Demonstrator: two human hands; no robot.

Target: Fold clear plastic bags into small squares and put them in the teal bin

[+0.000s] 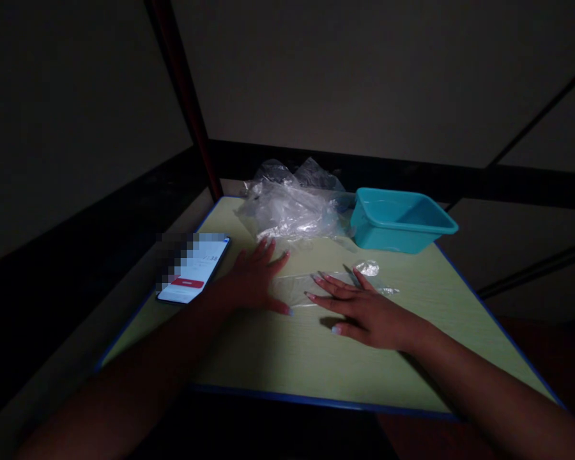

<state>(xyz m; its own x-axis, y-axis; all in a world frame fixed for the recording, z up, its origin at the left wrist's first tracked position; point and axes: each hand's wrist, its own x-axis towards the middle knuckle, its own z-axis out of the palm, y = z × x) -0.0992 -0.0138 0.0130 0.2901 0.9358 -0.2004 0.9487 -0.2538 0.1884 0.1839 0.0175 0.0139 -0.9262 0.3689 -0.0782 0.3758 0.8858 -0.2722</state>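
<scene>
The bag [294, 289] lies flat on the table [278, 361], your left hand [253, 281] at one end, your right hand [368, 312] over its other part. Both hands' fingers are spread apart; the tub [397, 236] stands farther back.

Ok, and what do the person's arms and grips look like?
The left arm and right arm have no sleeves in view. The left grip and right grip are ordinary five-fingered hands without gloves. The left thumbnail and right thumbnail look pale bluish, maybe from polish or light. It's too dim to rule out small rings.
</scene>
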